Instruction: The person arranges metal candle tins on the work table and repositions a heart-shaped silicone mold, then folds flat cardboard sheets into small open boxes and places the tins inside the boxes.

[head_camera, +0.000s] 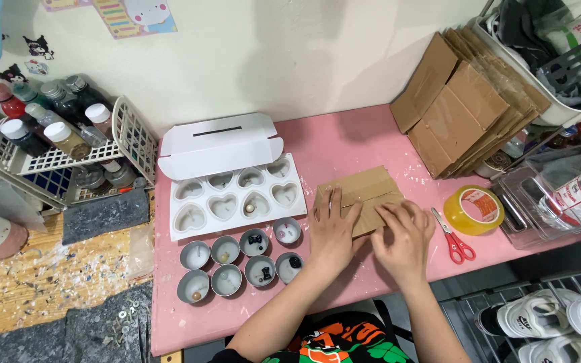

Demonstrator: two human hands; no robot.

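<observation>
A flat brown cardboard box [364, 191] lies on the pink table [331, 144], right of centre. My left hand [334, 232] presses flat on its left part, fingers spread. My right hand [405, 238] lies on its near right corner, fingers bent over the edge of a flap. Left of the box sits a white heart-shaped mould tray [237, 198] with an open white lid [220, 144]. Several small round metal tins [237, 262] stand in two rows in front of the tray, some with small trinkets inside.
Red-handled scissors [453, 238] and a roll of yellow tape [473, 210] lie right of the box. A stack of flat cardboard [469, 101] leans at the back right. A white basket of bottles [55, 144] stands at left. Clear containers [559, 202] and shoes [546, 319] are at right.
</observation>
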